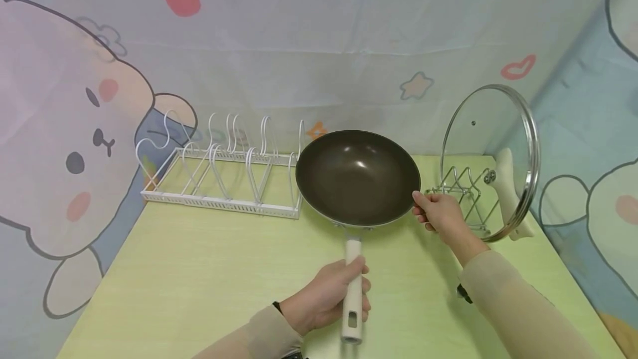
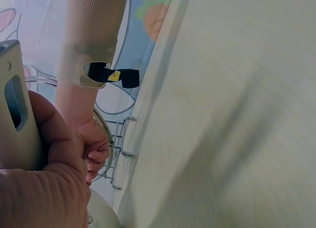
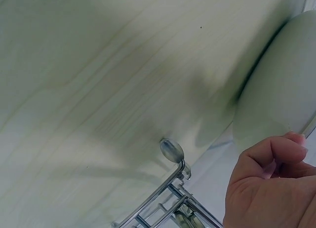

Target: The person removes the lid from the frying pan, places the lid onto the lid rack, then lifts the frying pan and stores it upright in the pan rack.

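Note:
A wok [image 1: 355, 181] with a dark inside and a pale outside is in the middle of the head view, its long handle [image 1: 353, 306] pointing toward me. My left hand [image 1: 333, 293] grips that handle, thumb on top and fingers wrapped beneath. At the wok's right edge, my right hand [image 1: 441, 216] pinches the rim between thumb and curled fingers. In the right wrist view, the wok's pale outer side [image 3: 279, 85] curves close over the table. The left wrist view shows the handle's hanging slot [image 2: 16, 102] beside the left hand.
Left of the wok stands a white wire rack [image 1: 224, 201] with upright loops, its right end near the wok's rim. On the right, a glass lid [image 1: 533, 165] with a pale knob [image 1: 507, 198] stands upright in a metal wire rack [image 1: 473, 204]. A printed cloth [image 1: 319, 43] hangs behind the table.

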{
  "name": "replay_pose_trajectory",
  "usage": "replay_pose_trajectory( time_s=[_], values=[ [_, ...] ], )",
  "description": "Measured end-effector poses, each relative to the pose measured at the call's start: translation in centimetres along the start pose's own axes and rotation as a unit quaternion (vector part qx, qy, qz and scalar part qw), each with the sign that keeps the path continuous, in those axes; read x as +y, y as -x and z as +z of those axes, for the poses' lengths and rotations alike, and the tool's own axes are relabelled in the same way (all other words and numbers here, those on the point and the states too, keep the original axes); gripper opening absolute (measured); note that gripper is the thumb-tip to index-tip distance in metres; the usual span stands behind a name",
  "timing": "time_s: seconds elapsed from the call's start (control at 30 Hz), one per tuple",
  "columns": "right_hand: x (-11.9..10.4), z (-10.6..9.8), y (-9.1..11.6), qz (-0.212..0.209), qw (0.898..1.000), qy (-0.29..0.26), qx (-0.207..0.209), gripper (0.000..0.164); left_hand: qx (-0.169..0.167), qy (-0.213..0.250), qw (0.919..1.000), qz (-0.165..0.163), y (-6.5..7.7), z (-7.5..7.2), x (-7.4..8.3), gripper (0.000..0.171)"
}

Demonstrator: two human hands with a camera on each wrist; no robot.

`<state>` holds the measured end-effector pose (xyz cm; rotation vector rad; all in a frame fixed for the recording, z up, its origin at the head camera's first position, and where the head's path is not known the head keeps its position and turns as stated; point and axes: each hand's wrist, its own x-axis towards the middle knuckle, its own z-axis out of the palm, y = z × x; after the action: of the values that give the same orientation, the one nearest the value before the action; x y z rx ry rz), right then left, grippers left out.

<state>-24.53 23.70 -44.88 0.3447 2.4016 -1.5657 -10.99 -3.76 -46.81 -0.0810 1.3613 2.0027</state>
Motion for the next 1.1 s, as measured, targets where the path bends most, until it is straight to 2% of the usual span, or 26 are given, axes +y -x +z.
replay_pose_trajectory(
  time_s=[0.9, 1.1],
  values=[
    [-0.2, -0.5, -0.2, 0.002, 1.0, 0.004, 0.008, 0.046, 0.003, 0.009, 1.0, 0.002, -0.3, 1.8, 0.0, 0.042],
    [-0.3, -0.6, -0.2, 0.003, 1.0, 0.009, 0.008, 0.044, -0.003, 0.011, 0.9999, 0.003, -0.4, 2.1, -0.2, 0.036]
  ],
)
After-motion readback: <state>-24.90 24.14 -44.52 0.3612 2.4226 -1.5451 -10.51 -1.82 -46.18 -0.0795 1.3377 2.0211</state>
